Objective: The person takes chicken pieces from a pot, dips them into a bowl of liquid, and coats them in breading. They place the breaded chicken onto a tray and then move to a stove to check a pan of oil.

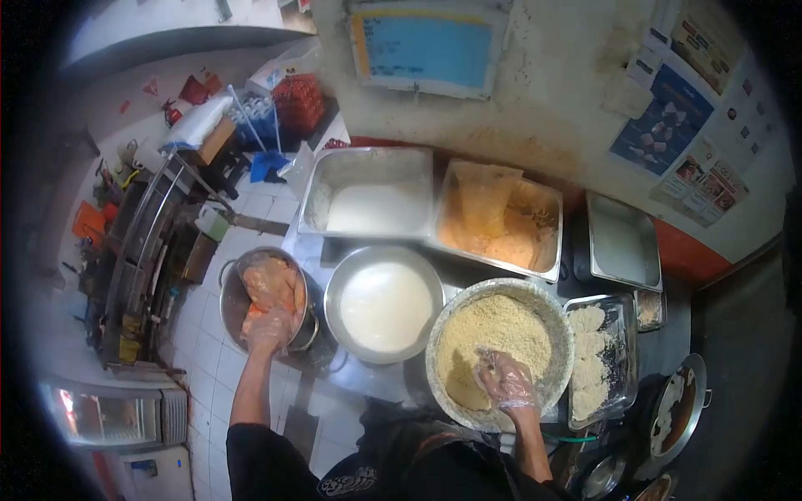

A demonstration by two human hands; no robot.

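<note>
My left hand (269, 329), in a clear plastic glove, reaches into a tall metal pot (311, 327) on the left. It touches orange-coated raw meat pieces (271, 282); its fingertips are hidden among them. Over a wide round basin (441, 399) of pale yellow breadcrumbs (499, 324) is my right hand (505, 381), also gloved. Crumbs cling to its fingers, which look loosely bent and apart, with nothing visible held. Between the pot and the basin stands a metal bowl (332, 321) of white liquid (386, 307).
Behind the bowls, metal trays hold white powder (368, 209) and an orange mixture (510, 248). Another deep tray (625, 242) stands at the right. Breaded pieces (590, 359) lie in a tray (622, 401) beside the basin. A large pan (697, 392) is at far right.
</note>
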